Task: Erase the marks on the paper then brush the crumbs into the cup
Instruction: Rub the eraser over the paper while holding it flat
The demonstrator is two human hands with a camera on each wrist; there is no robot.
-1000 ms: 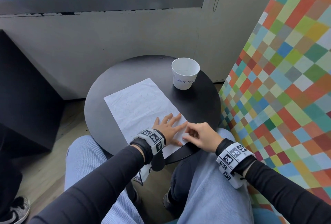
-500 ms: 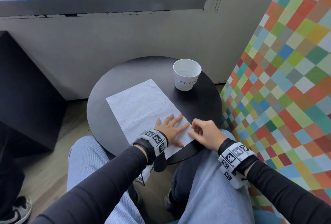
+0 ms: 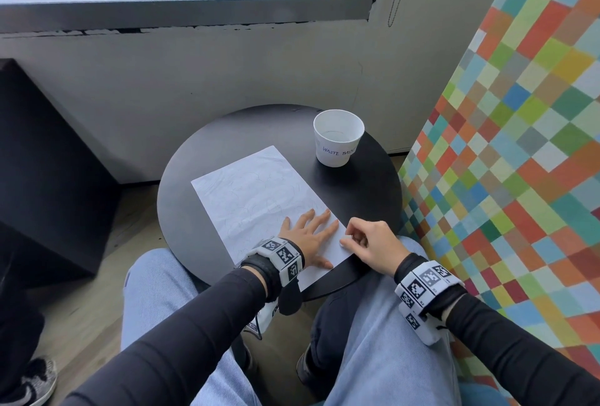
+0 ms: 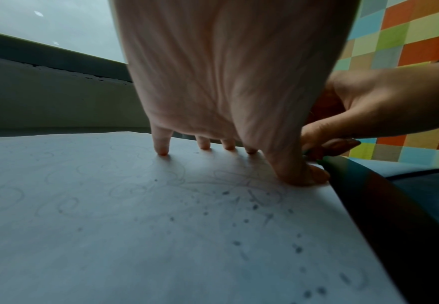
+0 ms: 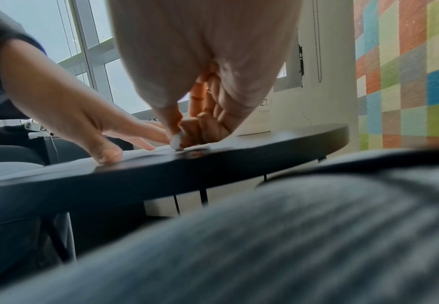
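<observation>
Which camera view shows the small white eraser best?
The right wrist view: the small white eraser shows pinched in the right hand against the paper. The head view shows only a white bit; the left wrist view hides it.

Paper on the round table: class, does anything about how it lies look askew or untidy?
Yes. The paper lies skewed, its near corner overhanging the table edge. It looks creased, with dark crumbs scattered near the left hand, which presses it flat. The right hand pinches a small white eraser at its edge.

right hand [image 3: 373, 243] | eraser [image 5: 175, 140] slid along paper [image 3: 256, 198] edge, away from body
</observation>
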